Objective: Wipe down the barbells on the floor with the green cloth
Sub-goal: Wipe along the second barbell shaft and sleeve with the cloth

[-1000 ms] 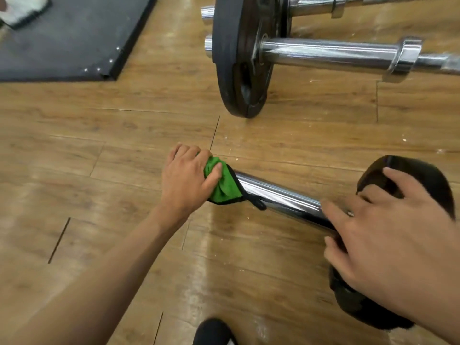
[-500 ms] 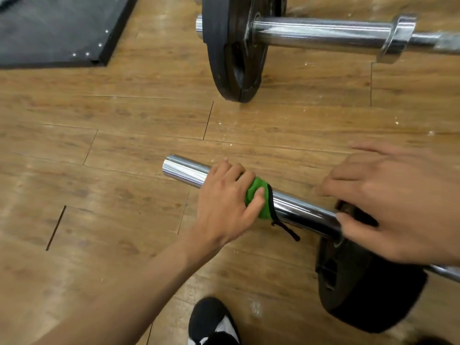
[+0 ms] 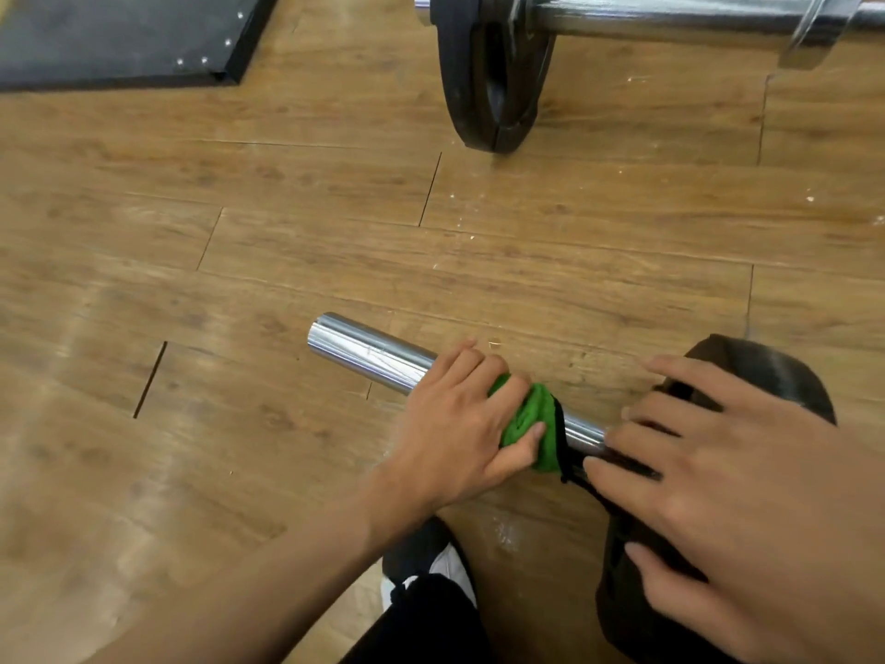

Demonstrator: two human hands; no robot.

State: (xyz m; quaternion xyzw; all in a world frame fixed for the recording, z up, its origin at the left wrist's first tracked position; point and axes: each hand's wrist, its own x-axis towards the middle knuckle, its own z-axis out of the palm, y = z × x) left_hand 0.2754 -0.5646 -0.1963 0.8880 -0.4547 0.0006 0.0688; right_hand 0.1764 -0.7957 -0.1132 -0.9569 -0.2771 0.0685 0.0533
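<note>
A chrome barbell sleeve point(image 3: 368, 353) lies on the wooden floor, its free end pointing left. My left hand point(image 3: 455, 424) grips the green cloth point(image 3: 529, 424), which is wrapped round the sleeve close to the black weight plate point(image 3: 766, 366). My right hand point(image 3: 732, 510) rests spread over that plate with straight fingers, its fingertips touching the sleeve beside the cloth. A black edge strip of the cloth hangs under the bar.
A second barbell point(image 3: 670, 14) with a black plate point(image 3: 493, 83) lies across the top of the view. A black rubber mat point(image 3: 119, 35) fills the top left corner. My black and white shoe point(image 3: 431, 563) stands just below the hands.
My left hand has slid the green cloth along the sleeve from its free end to the plate. The bare chrome end now shows. My right hand stays on the plate.
</note>
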